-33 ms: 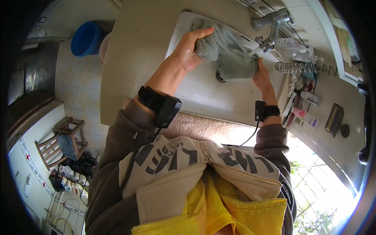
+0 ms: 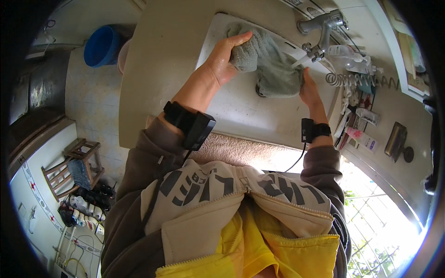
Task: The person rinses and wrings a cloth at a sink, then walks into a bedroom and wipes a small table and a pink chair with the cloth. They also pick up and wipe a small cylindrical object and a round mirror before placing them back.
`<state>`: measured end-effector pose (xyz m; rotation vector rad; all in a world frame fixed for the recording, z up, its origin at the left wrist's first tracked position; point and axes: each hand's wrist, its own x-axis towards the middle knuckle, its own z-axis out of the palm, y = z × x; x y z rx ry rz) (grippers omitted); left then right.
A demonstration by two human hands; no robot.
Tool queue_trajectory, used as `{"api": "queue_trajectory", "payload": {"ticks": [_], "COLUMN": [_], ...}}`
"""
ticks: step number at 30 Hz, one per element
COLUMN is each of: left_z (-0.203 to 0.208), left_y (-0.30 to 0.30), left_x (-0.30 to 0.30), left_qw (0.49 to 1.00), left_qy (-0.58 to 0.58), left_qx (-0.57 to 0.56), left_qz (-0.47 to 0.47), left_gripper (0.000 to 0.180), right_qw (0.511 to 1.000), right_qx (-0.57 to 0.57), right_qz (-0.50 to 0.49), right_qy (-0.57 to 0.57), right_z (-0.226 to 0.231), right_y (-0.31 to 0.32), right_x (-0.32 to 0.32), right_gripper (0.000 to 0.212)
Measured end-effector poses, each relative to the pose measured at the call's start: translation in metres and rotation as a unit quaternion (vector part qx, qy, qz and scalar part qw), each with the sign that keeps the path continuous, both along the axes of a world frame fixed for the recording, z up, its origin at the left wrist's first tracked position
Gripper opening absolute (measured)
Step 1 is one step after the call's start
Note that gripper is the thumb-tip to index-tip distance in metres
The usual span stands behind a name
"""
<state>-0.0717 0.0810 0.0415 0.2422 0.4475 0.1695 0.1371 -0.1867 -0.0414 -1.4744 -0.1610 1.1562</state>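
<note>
White sink [image 2: 241, 111]: grey-green towel [image 2: 271, 69] bunched, wet under tap [image 2: 322, 28]; left hand [image 2: 222, 62], right hand [image 2: 309, 90] grip clamped on it.

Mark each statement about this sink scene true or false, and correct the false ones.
1. Both hands hold a grey-green towel in the sink. True: the left hand grips its upper end and the right hand its lower end.
2. The tap is off. False: water runs from it onto the towel.
3. A blue bucket stands on the floor to the left. True.
4. The wooden chair stands on the counter. False: it stands on the floor, lower left.
5. Each wrist wears a black band. True.
</note>
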Motion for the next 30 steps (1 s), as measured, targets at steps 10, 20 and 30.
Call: {"api": "queue_trajectory", "payload": {"ticks": [10,20,30], "left_z": [-0.013,-0.081,-0.041], "left_y": [-0.014,-0.083,-0.084], "left_x": [0.007,0.054,0.045], "left_qw": [0.978,0.986,0.989], "left_qy": [-0.133,0.142,0.068], "left_qx": [-0.151,-0.07,-0.129], "left_qz": [0.047,-0.052,-0.004], "left_gripper": [0.047,0.033,0.023], "right_qw": [0.841,0.874,0.969], "right_qx": [-0.249,-0.164,0.005], "right_qz": [0.305,0.184,0.212], "right_qy": [-0.371,-0.418,-0.125], "right_z": [-0.029,0.045,0.023], "right_y": [0.015,0.06,0.035], "right_x": [-0.027,-0.081,-0.046], "right_gripper": [0.057,0.042,0.091]}}
